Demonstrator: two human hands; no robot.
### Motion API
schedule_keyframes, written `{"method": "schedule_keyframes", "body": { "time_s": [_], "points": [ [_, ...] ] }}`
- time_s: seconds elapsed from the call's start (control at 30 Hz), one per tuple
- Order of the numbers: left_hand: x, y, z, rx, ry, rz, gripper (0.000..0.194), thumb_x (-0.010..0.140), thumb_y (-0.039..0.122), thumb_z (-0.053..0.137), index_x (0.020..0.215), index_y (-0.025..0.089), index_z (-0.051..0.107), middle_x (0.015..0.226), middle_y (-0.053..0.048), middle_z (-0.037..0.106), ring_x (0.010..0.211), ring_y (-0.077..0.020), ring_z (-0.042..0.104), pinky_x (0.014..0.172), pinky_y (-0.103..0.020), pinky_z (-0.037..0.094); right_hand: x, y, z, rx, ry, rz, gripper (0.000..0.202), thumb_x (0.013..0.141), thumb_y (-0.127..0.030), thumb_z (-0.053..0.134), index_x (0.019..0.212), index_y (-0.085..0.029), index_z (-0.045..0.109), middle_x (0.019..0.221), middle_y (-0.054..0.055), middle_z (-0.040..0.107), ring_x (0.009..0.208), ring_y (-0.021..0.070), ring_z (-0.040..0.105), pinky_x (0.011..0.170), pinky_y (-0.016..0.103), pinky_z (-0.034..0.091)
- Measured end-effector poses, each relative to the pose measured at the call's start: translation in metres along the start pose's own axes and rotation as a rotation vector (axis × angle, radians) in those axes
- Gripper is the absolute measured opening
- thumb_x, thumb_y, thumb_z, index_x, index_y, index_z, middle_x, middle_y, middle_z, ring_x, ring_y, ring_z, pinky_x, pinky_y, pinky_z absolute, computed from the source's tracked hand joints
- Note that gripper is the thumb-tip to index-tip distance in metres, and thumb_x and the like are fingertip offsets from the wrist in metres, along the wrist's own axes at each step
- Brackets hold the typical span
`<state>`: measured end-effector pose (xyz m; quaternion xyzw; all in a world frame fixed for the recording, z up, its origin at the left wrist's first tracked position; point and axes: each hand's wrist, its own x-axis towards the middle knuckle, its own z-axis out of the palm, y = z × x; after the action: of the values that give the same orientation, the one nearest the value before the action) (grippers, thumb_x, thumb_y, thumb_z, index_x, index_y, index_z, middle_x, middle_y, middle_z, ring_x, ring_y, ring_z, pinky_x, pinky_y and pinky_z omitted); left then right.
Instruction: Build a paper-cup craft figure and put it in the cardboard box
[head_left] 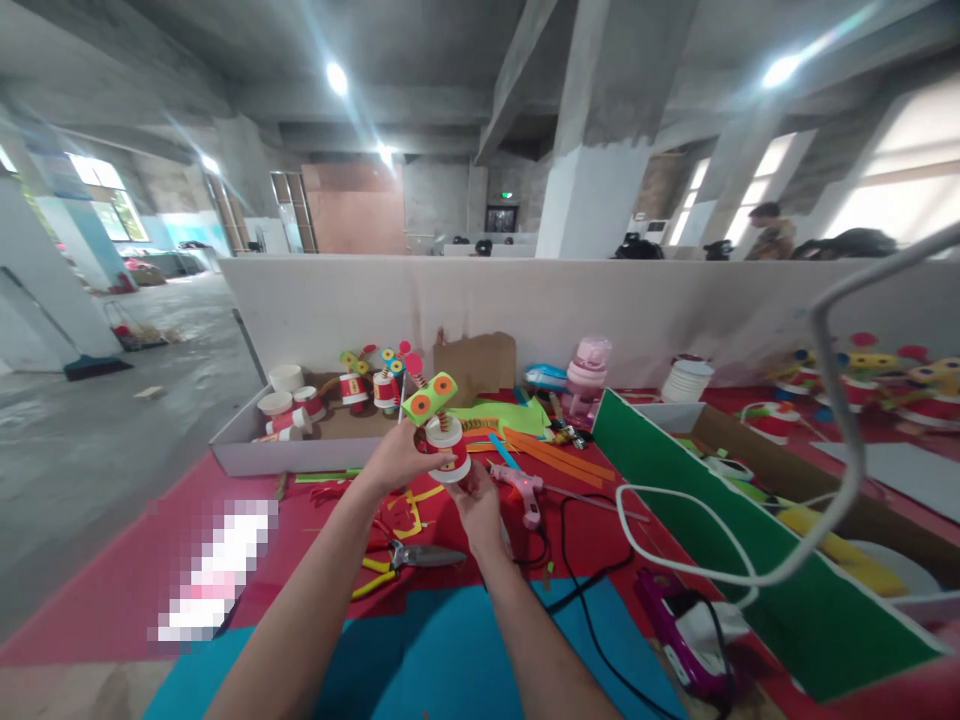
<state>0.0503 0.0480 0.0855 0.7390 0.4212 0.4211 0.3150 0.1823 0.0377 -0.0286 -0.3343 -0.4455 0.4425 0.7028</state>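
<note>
The left hand (pixel 405 455) and right hand (pixel 478 505) both grasp a cup (pixel 448 450) with a green eye strip (pixel 430 398) above it, the left at its side and the right at its lower right. They hold it over the middle of the red desk (pixel 300 545). A pink glue gun (pixel 523 487) lies just right of the right hand; pliers (pixel 420 556) lie below the cup, nearer the person. Behind, to the left, a box (pixel 281 458) holds more cups (pixel 277 412).

Two hands (pixel 401 458), one glue gun (pixel 525 488)
</note>
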Motion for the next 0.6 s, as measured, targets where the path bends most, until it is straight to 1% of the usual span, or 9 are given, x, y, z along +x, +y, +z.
{"method": "schedule_keyframes", "body": {
  "time_s": [0.13, 0.23, 0.3, 0.37, 0.4, 0.47, 0.53, 0.6],
  "points": [
    [-0.002, 0.000, -0.004, -0.123, -0.024, -0.069, 0.053, 0.061, 0.031, 0.079, 0.107, 0.014, 0.060, 0.099, -0.007, 0.070, 0.091, -0.0229, 0.066, 0.078, -0.032, 0.053, -0.001, 0.004, 0.002, -0.026, -0.041, 0.001, 0.035, 0.067, -0.025, 0.074, 0.099, -0.020, 0.061, 0.093, 0.006, 0.073, 0.086, 0.0220, 0.068, 0.082, 0.035, 0.053],
    [-0.005, 0.002, -0.011, -0.146, -0.045, -0.103, 0.048, 0.062, 0.031, 0.079, 0.103, 0.014, 0.062, 0.097, -0.007, 0.071, 0.090, -0.0232, 0.066, 0.077, -0.032, 0.053, -0.004, 0.004, 0.004, -0.071, -0.074, 0.023, 0.039, 0.069, -0.026, 0.074, 0.105, -0.020, 0.059, 0.095, 0.007, 0.072, 0.088, 0.0222, 0.068, 0.083, 0.036, 0.053],
    [-0.006, 0.004, -0.019, -0.136, -0.063, -0.121, 0.046, 0.063, 0.031, 0.079, 0.102, 0.014, 0.063, 0.097, -0.007, 0.071, 0.090, -0.0234, 0.066, 0.078, -0.032, 0.053, -0.006, 0.002, 0.005, -0.097, -0.075, 0.056, 0.050, 0.066, -0.026, 0.076, 0.111, -0.020, 0.057, 0.102, 0.009, 0.071, 0.090, 0.0230, 0.068, 0.081, 0.036, 0.054],
    [-0.004, 0.003, -0.029, -0.134, -0.056, -0.141, 0.049, 0.062, 0.030, 0.080, 0.104, 0.014, 0.063, 0.098, -0.007, 0.072, 0.092, -0.0235, 0.066, 0.081, -0.033, 0.053, -0.009, -0.001, 0.005, -0.135, -0.063, 0.080, 0.058, 0.063, -0.027, 0.077, 0.116, -0.020, 0.055, 0.113, 0.010, 0.067, 0.091, 0.0227, 0.067, 0.079, 0.036, 0.055],
    [-0.001, 0.002, -0.036, -0.143, -0.043, -0.146, 0.052, 0.061, 0.030, 0.081, 0.107, 0.014, 0.063, 0.100, -0.007, 0.071, 0.093, -0.0234, 0.066, 0.083, -0.033, 0.052, -0.010, -0.002, 0.005, -0.165, -0.052, 0.085, 0.058, 0.063, -0.028, 0.077, 0.117, -0.021, 0.056, 0.118, 0.010, 0.065, 0.090, 0.0220, 0.067, 0.079, 0.035, 0.055],
    [0.008, -0.004, -0.055, -0.173, -0.024, -0.140, 0.057, 0.060, 0.029, 0.082, 0.112, 0.014, 0.061, 0.104, -0.007, 0.071, 0.096, -0.0233, 0.065, 0.086, -0.034, 0.052, -0.012, -0.005, 0.003, -0.236, -0.014, 0.079, 0.051, 0.067, -0.034, 0.074, 0.114, -0.021, 0.058, 0.122, 0.010, 0.063, 0.088, 0.0206, 0.067, 0.079, 0.035, 0.055],
    [0.020, -0.012, -0.078, -0.183, -0.029, -0.121, 0.060, 0.061, 0.030, 0.082, 0.115, 0.015, 0.061, 0.107, -0.008, 0.070, 0.099, -0.0236, 0.065, 0.088, -0.035, 0.051, -0.012, -0.007, 0.001, -0.276, 0.019, 0.082, 0.043, 0.072, -0.040, 0.070, 0.109, -0.021, 0.061, 0.119, 0.010, 0.064, 0.085, 0.0200, 0.066, 0.075, 0.034, 0.055],
    [0.035, -0.024, -0.105, -0.162, -0.043, -0.111, 0.064, 0.059, 0.032, 0.082, 0.118, 0.016, 0.060, 0.107, -0.007, 0.070, 0.100, -0.0242, 0.064, 0.089, -0.037, 0.051, -0.013, -0.009, 0.000, -0.268, 0.020, 0.106, 0.039, 0.075, -0.044, 0.067, 0.105, -0.020, 0.061, 0.111, 0.010, 0.066, 0.081, 0.0198, 0.065, 0.069, 0.032, 0.056]
  ]
}}
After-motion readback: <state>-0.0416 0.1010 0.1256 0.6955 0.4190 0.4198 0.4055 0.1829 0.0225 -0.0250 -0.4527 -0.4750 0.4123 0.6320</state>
